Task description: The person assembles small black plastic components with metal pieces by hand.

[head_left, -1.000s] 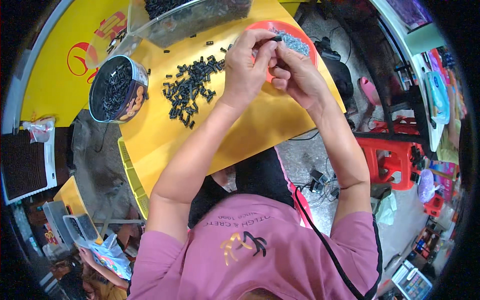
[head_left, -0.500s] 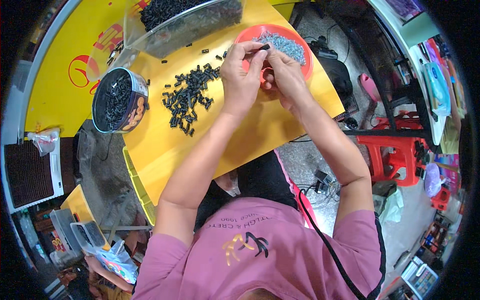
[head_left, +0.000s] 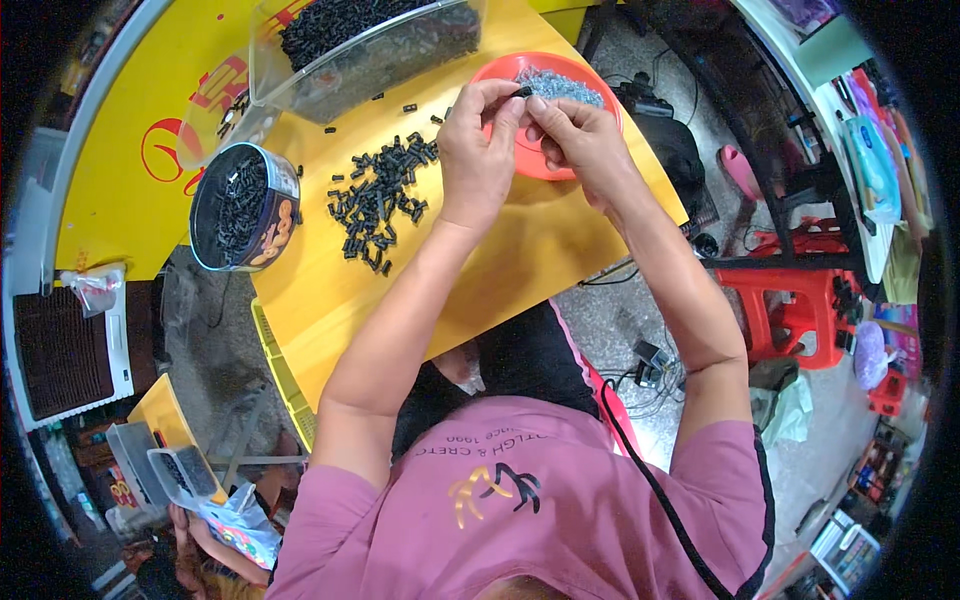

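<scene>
Above the red bowl (head_left: 500,66) on the yellow counter (head_left: 480,275), the left hand (head_left: 478,150) pinches a small black piece (head_left: 523,91) between thumb and forefinger. Hands held close together, the right hand (head_left: 590,145) with fingers curled and tips just beside the piece; its own grip I cannot tell. Both forearms slant inward, elbows bent and wide.

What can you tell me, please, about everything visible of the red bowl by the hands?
The red bowl is round and wide, with a smooth, slightly shiny surface that looks like plastic. It rests, opening upward, on the yellow table, beside the right edge. Small silvery pieces lie heaped toward its far side, while some of its near inside shows bare red. The left hand and right hand hide parts of it; whether either touches it, I cannot tell.
</scene>
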